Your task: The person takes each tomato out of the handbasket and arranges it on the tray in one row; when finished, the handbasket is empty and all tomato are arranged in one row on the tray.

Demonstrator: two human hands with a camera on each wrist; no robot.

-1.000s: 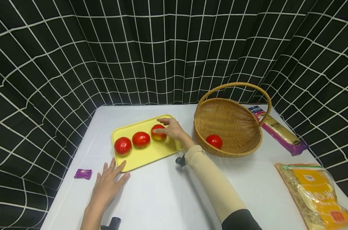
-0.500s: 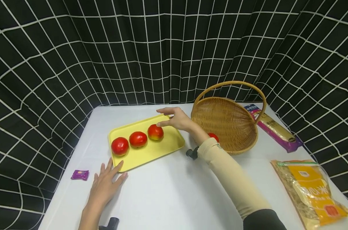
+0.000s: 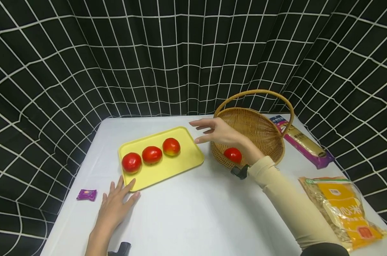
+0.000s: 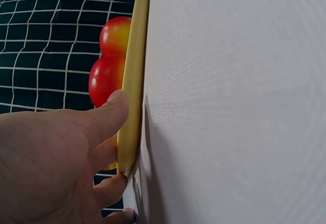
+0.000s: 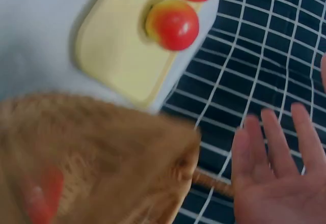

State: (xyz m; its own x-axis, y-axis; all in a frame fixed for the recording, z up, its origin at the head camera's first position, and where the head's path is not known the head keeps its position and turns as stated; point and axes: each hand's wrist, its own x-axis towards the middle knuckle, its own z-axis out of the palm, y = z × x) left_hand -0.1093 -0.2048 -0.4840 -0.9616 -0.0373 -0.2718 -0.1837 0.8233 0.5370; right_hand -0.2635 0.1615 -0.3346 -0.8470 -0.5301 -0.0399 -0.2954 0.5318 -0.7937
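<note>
Three round red fruits with some yellow on their skins, one of them (image 3: 171, 146) at the right, lie in a row in the yellow tray (image 3: 184, 165). My left hand (image 3: 115, 206) rests at the tray's near left corner, fingers spread and fingertips touching the rim. The left wrist view has its thumb (image 4: 109, 114) along the tray's edge. My right hand (image 3: 220, 131), holding nothing, is raised between the tray and the wicker basket (image 3: 260, 131), its fingers extended leftward and apart. Another red fruit (image 3: 233, 155) sits inside the basket, near its front left wall.
Behind the basket on the right lies a long purple-and-gold packet (image 3: 303, 140). An orange-and-clear bag (image 3: 344, 209) is at the near right. One small purple wrapped piece (image 3: 86, 195) lies left of my left hand. A black gridded cloth (image 3: 168, 64) surrounds the white table.
My right hand has let go of the rightmost fruit in the tray and moved right toward the basket. The fruits stay in the tray, and my left hand keeps its place at the corner.
</note>
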